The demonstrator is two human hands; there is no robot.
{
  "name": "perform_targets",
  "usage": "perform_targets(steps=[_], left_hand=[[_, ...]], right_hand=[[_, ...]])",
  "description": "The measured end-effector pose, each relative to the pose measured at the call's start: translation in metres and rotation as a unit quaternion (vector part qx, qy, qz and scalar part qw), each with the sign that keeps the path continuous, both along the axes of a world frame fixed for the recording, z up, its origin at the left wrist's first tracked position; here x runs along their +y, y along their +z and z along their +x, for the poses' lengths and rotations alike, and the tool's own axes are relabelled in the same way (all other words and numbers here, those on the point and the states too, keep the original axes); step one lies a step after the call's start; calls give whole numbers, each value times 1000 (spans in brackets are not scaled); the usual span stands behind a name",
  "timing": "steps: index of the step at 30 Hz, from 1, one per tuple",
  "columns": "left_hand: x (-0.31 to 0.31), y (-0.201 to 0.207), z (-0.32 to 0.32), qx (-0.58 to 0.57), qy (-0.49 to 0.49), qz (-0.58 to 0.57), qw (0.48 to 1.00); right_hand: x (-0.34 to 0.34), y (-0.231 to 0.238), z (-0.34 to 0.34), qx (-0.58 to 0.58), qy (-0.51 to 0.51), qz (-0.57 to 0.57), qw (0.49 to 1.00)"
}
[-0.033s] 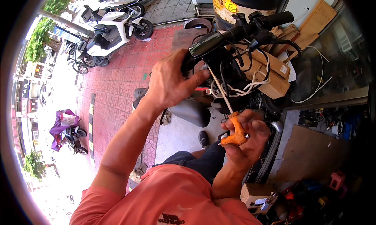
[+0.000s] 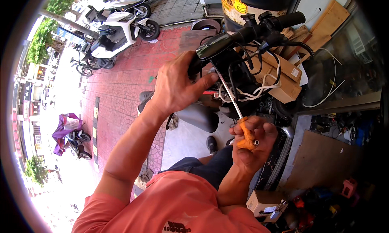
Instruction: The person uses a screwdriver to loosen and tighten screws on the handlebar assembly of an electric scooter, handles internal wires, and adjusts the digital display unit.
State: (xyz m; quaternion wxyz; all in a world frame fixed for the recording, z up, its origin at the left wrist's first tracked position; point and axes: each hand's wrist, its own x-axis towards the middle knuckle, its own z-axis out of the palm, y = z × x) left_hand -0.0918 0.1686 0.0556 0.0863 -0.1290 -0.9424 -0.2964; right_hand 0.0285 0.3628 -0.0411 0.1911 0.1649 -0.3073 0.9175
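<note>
Screwdriver (image 2: pixel 239 121): orange handle low in right hand (image 2: pixel 252 146), thin metal shaft runs up & left, tip pointing at underside of the handlebar (image 2: pixel 247 32) near the left hand; long axis diagonal, lower right to upper left. Right hand fingers curled tight round the handle, thumb on top. Left hand (image 2: pixel 176 87) wrapped round the near handlebar grip, fingers closed over it, thumb side toward the shaft tip. Handlebar axis runs lower left to upper right, far grip (image 2: pixel 289 19) sticking out top right. Vs earlier frame: no visible diff, both hands, tool & bar same spots. Counts: 1 screwdriver, 2 hands, 1 handlebar w/ 2 grips, a bunch of white cables (image 2: pixel 259 89) under the bar, 2 white scooters (image 2: pixel 117 32) parked top left, 1 covered bike (image 2: pixel 69 131) at left.
</note>
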Motion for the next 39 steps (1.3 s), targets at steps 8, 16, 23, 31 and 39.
perform_targets(steps=[8, 16, 23, 31, 39], left_hand=[[1, 5, -1, -29, 9, -33, 999], [0, 3, 1, 1, -2, -13, 1000], [0, 1, 19, 310, -36, 90, 946], [61, -30, 71, -432, -140, 489, 744], [73, -38, 68, -370, -118, 565, 728]], right_hand=[[-2, -16, -31, 68, 215, -272, 936], [22, 44, -11, -35, -13, 164, 986], [35, 89, 19, -78, -33, 419, 904], [47, 84, 22, 44, -140, 637, 756], [42, 76, 31, -72, -88, 514, 850]])
